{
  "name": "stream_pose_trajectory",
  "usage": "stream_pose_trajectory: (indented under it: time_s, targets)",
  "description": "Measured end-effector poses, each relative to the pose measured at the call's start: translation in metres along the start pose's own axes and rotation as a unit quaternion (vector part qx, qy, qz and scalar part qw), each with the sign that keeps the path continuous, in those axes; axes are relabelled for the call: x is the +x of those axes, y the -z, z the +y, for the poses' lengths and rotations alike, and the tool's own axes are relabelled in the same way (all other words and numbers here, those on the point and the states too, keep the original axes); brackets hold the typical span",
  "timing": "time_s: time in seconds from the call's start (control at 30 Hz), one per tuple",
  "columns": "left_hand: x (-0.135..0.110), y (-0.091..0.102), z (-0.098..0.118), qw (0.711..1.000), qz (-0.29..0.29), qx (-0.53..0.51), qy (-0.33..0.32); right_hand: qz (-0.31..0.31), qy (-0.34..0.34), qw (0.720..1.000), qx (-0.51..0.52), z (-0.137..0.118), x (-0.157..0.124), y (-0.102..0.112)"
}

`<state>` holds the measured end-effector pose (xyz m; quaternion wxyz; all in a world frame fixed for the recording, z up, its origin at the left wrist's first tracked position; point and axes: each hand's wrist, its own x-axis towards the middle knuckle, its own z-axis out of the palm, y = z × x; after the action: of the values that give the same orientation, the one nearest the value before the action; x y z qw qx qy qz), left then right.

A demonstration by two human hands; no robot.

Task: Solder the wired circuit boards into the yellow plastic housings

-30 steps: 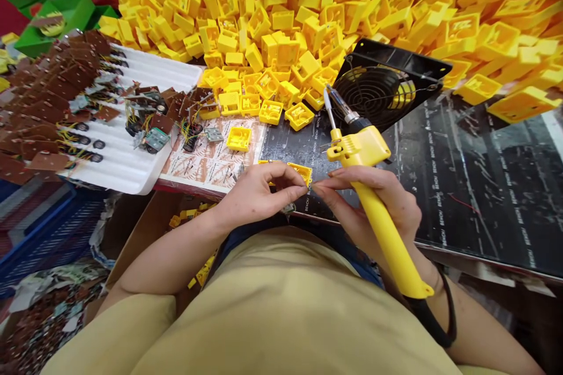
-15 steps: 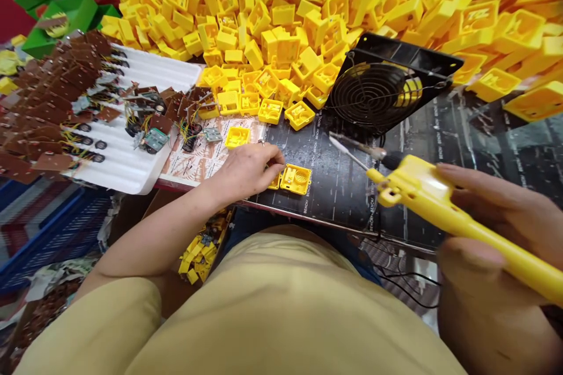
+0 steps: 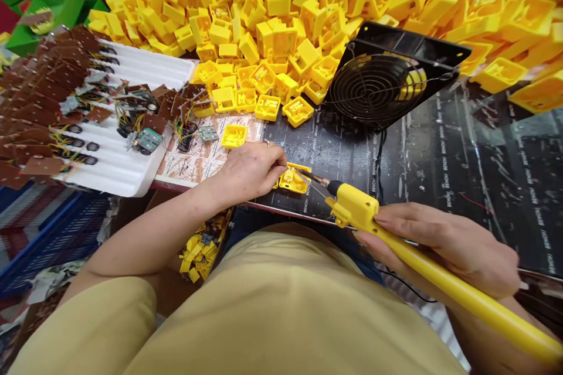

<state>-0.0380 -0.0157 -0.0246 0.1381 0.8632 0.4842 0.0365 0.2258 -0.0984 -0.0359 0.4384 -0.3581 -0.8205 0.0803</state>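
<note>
My left hand (image 3: 250, 169) rests on the black mat (image 3: 440, 152), fingers closed in a pinch at the left edge of a small yellow plastic housing (image 3: 295, 179) near the front edge. My right hand (image 3: 453, 246) grips the long yellow handle of a soldering iron (image 3: 369, 217). The iron's metal tip lies over the housing, right beside my left fingertips. Whether the tip touches the part inside is too small to tell.
A huge heap of yellow housings (image 3: 308, 12) fills the back. A black fan (image 3: 378, 85) stands tilted behind the mat. A white tray (image 3: 127, 170) at left holds brown circuit boards (image 3: 48, 94) with wires. Green bins (image 3: 48, 12) sit far left; a box of yellow parts (image 3: 200, 249) is below the table edge.
My right hand swung the soldering iron out to the right, then brought its tip down onto the housing. My left hand set the housing on the mat and steadies it.
</note>
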Motion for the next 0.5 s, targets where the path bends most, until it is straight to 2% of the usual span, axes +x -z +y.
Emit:
stream_pose_trajectory:
  time_s: [0.17,0.3,0.43,0.5]
  targets:
    - [0.001,-0.001,0.001,1.0,-0.008,0.013,-0.006,-0.032,0.053,0.998,-0.015,-0.003,0.016,-0.004]
    - [0.002,-0.001,0.001,1.0,-0.01,0.022,-0.01,-0.063,0.074,0.995,-0.006,-0.003,0.018,0.004]
    - [0.002,0.0,0.002,0.999,-0.017,0.029,-0.006,-0.073,-0.008,0.997,-0.031,0.004,0.007,0.017]
    - [0.002,0.002,0.002,0.999,-0.02,0.03,-0.006,-0.055,-0.061,0.996,-0.03,0.01,-0.001,0.019]
